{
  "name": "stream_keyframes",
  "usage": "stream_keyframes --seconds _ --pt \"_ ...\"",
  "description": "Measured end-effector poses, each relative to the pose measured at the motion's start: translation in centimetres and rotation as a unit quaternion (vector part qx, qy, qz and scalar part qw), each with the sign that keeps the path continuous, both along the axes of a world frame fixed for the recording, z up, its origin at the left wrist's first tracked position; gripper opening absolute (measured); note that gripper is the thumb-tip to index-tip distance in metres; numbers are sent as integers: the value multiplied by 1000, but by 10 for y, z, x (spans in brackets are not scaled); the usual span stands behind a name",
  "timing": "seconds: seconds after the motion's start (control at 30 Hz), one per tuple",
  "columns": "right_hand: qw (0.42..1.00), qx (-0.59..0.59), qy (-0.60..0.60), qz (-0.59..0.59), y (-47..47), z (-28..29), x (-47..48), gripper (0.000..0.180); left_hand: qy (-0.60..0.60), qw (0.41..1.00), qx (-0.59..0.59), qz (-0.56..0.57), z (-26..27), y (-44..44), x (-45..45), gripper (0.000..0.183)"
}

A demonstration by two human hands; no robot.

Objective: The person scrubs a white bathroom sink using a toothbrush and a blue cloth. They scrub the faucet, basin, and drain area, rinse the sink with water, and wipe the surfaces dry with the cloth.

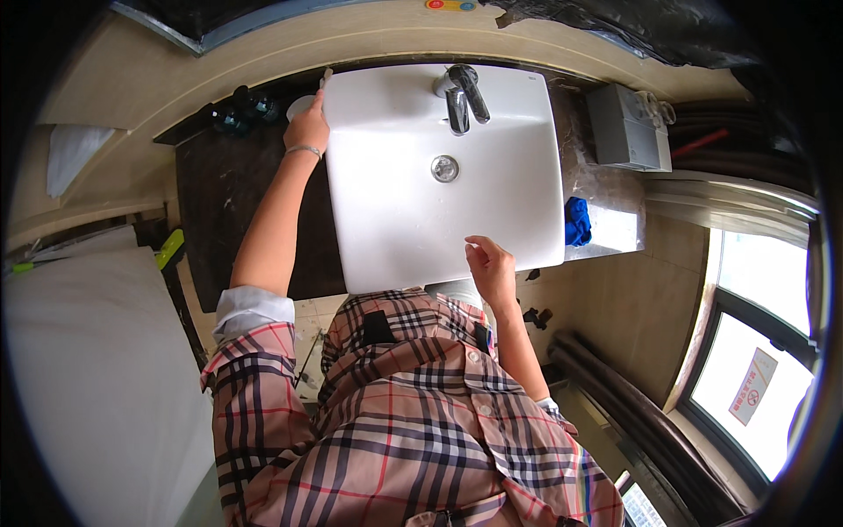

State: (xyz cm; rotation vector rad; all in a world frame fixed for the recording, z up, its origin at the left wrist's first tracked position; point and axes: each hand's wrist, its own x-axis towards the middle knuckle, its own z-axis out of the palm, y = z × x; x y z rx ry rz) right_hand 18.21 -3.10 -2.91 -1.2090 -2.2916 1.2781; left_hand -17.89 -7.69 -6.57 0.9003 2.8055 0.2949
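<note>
A white rectangular washbasin [402,204] with a chrome tap [461,99] and a round metal drain [445,168] lies before me. My left hand [308,128] is at the basin's back left corner, with a small pale object [326,78] at its fingertips; whether it grips this cannot be told. Just behind that hand a white round item [299,107] is partly hidden. Over the basin's front edge, right of the middle, my right hand [490,263] is held with curled fingers and holds nothing that I can see. A crumpled blue cloth [577,222] lies against the basin's right side.
The basin sits on a dark stone counter [257,197]. Dark bottles [244,112] lie or stand at its back left. At the back right are a grey box [619,125] and glass cups [652,107]. A window [744,369] is at the far right, a white-covered surface [99,369] at left.
</note>
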Motion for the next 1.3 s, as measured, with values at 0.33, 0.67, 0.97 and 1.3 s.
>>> stream_keyframes --seconds 0.33,0.67,0.97,1.3 --pt "998 9 -4 59 -7 -3 -18 13 -13 998 -6 -62 -2 -16 57 47" --pt "998 26 7 54 -6 6 -21 13 -47 990 39 -129 -25 30 102 54" --pt "999 2 -12 37 -18 -14 -5 13 -20 988 -2 -155 -14 1 97 52" --pt "1000 1 -12 6 -11 -11 7 13 26 996 21 -77 2 -40 65 47"
